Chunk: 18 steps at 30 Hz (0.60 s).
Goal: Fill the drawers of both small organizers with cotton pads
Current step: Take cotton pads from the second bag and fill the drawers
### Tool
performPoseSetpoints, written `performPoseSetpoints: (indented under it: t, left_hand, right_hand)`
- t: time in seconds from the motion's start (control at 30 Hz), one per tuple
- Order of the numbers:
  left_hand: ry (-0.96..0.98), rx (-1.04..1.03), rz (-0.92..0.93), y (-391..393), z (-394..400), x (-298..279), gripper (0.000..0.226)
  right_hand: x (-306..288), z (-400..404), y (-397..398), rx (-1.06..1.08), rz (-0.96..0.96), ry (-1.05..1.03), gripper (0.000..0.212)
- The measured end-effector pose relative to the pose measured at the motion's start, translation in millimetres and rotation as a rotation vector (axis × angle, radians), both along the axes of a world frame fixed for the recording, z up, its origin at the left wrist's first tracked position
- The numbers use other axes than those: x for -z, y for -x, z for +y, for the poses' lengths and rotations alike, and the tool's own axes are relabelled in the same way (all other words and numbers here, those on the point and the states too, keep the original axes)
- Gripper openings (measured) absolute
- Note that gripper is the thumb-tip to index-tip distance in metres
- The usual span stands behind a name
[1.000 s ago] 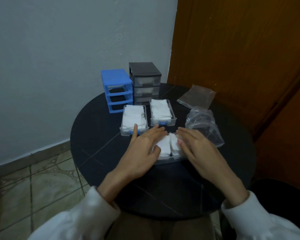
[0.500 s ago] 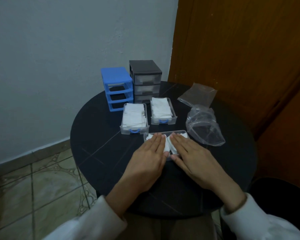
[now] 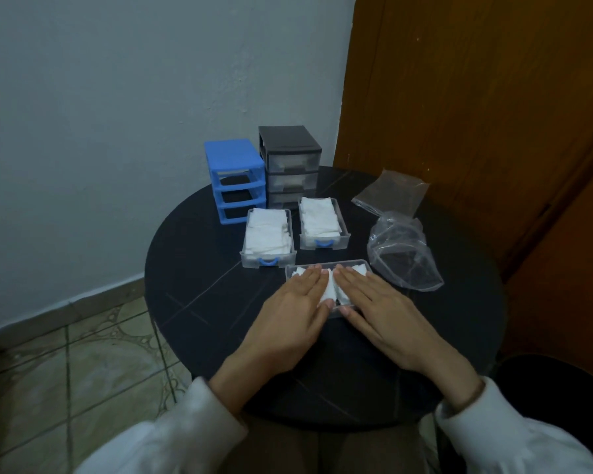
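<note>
Head view: the left hand (image 3: 290, 311) and right hand (image 3: 379, 307) lie flat, fingers straight, pressing cotton pads (image 3: 328, 292) into the nearest clear drawer (image 3: 326, 264) on the round black counter (image 3: 199, 302). Beyond, two more drawers (image 3: 268, 241) (image 3: 323, 222) sit filled. Farther back stand the blue organizer (image 3: 235, 181), its slots open, and the black organizer (image 3: 288, 165). Clear bags (image 3: 403, 254) lie to the right.

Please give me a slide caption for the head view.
Both flat hands, left hand and right hand, press white cotton pads into a clear plastic drawer.
</note>
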State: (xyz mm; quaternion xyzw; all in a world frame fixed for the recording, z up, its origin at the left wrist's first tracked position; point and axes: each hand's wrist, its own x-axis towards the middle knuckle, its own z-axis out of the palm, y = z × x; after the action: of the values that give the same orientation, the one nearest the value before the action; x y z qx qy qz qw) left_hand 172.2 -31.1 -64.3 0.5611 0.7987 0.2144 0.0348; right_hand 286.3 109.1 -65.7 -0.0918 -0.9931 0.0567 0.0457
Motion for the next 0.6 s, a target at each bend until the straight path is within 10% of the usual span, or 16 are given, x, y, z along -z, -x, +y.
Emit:
performPoseSetpoints:
  t: [0.6]
  left_hand:
    - [-0.244, -0.237, -0.312, -7, -18, -16, 0.028]
  right_hand:
    - [-10, -10, -22, 0.305, 0.359, 0.429, 0.041]
